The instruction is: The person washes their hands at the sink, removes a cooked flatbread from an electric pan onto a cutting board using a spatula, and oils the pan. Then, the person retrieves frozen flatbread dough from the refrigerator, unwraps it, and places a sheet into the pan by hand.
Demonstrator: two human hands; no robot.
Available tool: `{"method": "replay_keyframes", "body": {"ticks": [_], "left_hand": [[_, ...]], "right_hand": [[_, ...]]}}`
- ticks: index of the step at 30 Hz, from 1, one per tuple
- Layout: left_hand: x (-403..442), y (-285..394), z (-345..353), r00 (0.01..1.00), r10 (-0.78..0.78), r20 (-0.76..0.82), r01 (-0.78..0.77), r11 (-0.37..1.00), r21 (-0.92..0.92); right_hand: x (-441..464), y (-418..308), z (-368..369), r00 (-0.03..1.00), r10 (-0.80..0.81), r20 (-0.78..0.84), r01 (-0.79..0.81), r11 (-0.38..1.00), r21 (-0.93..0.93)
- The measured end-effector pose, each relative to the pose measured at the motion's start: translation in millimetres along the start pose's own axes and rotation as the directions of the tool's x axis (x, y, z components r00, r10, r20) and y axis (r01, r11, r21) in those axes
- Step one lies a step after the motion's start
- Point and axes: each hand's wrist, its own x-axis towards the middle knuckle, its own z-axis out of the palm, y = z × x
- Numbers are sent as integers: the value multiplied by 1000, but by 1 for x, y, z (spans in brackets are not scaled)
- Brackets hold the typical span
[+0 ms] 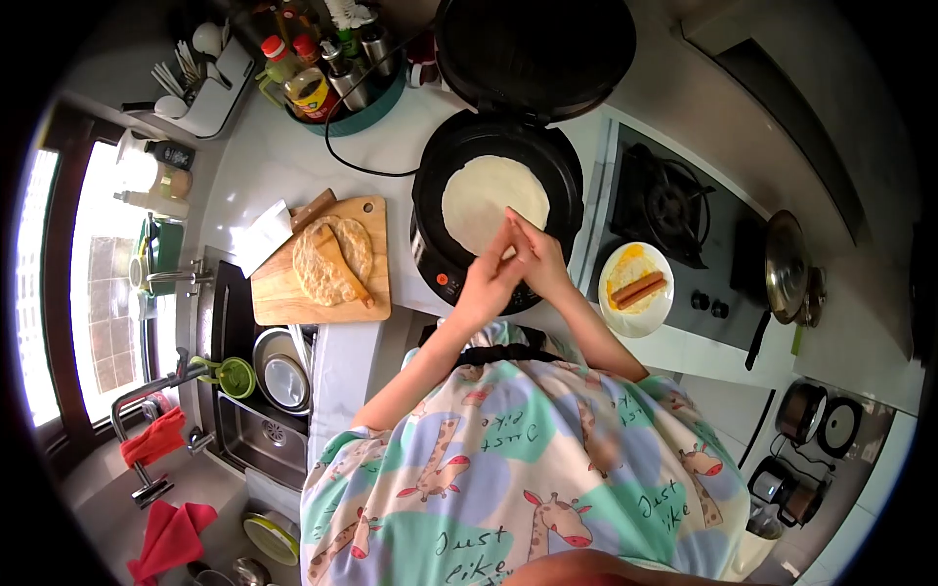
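A pale round flatbread (484, 195) lies flat in the black electric pan (564, 161), whose lid (537, 49) stands open behind it. Over the flatbread's lower right edge my left hand (492, 278) and my right hand (542, 259) come together, fingers touching. Fingers of both hands are closed, and whatever may be between them is too small to make out. On a wooden board (371, 210) at the left rest a browned flatbread (318, 269), a wooden utensil (337, 262) and a cleaver (266, 240). A white plate (625, 322) at the right holds two sausages (641, 290) and some egg.
A gas hob (674, 210) is right of the pan. Bottles stand in a round teal tray (366, 115) at the back left, with a black cable curving towards the pan. The sink (264, 439) is at the lower left. A lidded pan (787, 269) is at the far right.
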Motion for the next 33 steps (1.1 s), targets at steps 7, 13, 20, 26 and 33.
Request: {"method": "replay_keyframes", "body": {"ticks": [7, 13, 20, 26, 33], "left_hand": [[-29, 35, 17, 993, -5, 115, -3, 997, 73], [-30, 46, 6, 999, -31, 30, 19, 941, 337], [-39, 54, 10, 997, -22, 78, -8, 931, 365], [-37, 50, 9, 988, 13, 155, -77, 907, 415], [-36, 49, 10, 980, 60, 189, -141, 880, 453]], "right_hand": [[-4, 15, -4, 994, -23, -110, 55, 954, 294], [-9, 10, -9, 985, -37, -166, 80, 963, 257], [-10, 7, -10, 994, -5, -106, 33, 965, 260], [-9, 7, -7, 990, -4, -139, 40, 965, 259], [-9, 9, -4, 989, -23, -144, 54, 975, 215]]}}
